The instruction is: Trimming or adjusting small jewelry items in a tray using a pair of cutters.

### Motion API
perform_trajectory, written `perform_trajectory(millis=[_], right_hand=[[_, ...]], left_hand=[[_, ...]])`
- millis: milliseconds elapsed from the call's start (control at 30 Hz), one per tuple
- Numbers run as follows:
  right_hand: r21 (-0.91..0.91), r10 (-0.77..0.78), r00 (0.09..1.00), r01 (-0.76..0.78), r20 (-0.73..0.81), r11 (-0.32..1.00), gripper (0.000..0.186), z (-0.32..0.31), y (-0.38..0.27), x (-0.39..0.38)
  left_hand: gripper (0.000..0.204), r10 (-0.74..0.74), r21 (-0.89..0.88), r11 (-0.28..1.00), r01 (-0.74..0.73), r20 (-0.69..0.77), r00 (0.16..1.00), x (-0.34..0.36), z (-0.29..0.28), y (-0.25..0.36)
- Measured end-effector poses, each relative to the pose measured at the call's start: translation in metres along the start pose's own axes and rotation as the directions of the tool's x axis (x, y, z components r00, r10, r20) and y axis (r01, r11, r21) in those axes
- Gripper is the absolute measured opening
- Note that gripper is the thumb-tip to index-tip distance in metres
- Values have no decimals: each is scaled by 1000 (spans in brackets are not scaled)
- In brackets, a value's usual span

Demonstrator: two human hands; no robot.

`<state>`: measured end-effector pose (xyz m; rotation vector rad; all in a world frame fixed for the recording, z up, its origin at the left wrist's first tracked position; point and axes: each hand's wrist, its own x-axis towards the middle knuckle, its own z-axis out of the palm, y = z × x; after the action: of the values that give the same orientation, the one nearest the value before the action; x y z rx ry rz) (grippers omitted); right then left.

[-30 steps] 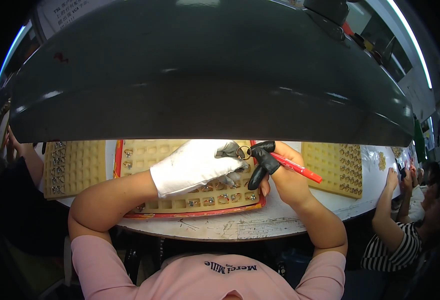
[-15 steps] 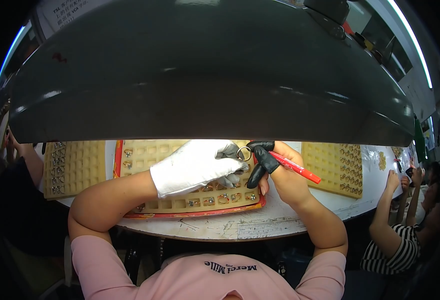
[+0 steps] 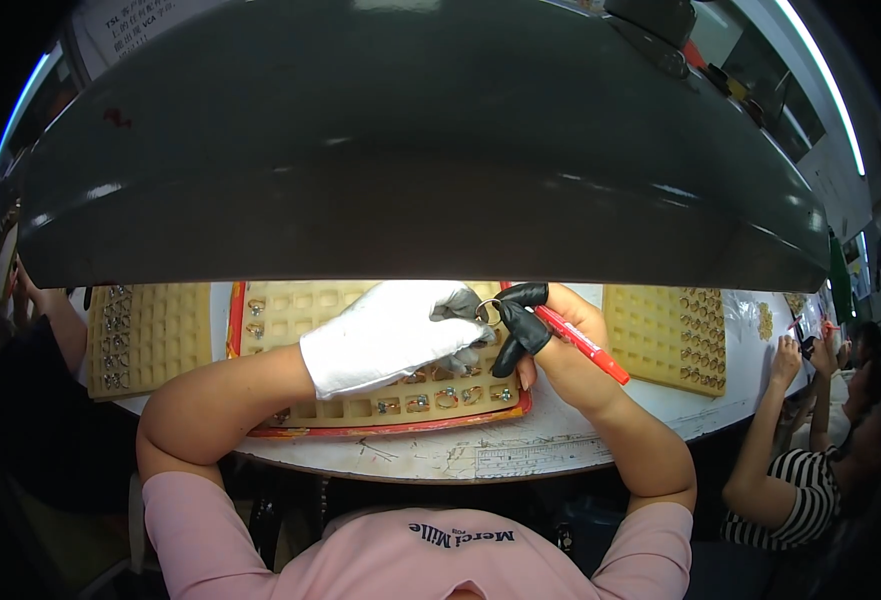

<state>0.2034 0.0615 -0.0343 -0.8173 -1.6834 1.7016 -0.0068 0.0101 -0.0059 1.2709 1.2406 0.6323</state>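
Note:
My left hand (image 3: 395, 335), in a white glove with grey fingertips, pinches a small gold-toned ring (image 3: 488, 311) over the tray. Black finger covers sit on the thumb and some fingers of my right hand (image 3: 550, 335). A red pen (image 3: 588, 348) rests in that hand, slanting back over the base of the thumb. The right thumb and forefinger meet the ring's right side. Underneath lies a cream slotted tray (image 3: 278, 338) with a red rim, holding several stone-set rings (image 3: 446, 398) along its near rows. My left glove hides part of it.
A second slotted tray (image 3: 175, 340) with rings stands left, another (image 3: 650, 350) right. A dark lamp hood (image 3: 420, 180) hangs low over the far side. A printed ruler (image 3: 530, 458) lies at the white table's (image 3: 400, 458) near edge. Co-workers' arms (image 3: 765, 450) show at both sides.
My right thumb and forefinger have closed in around the ring. The pen has tilted, its back end shifting slightly left and down. At right, a co-worker's arms have moved a little.

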Motion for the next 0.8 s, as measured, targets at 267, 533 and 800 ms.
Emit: perform_trajectory(millis=[267, 533, 800], right_hand=[[-740, -627, 765, 505, 146, 444, 15, -7, 6, 8], [-768, -709, 652, 590, 270, 250, 13, -14, 9, 10], [-709, -770, 597, 642, 225, 290, 16, -11, 5, 11]], left_hand=[[23, 249, 341, 919, -195, -119, 961, -1, 3, 0], [20, 295, 412, 890, -195, -195, 935, -4, 11, 7], [13, 441, 514, 789, -337, -92, 893, -1, 6, -2]])
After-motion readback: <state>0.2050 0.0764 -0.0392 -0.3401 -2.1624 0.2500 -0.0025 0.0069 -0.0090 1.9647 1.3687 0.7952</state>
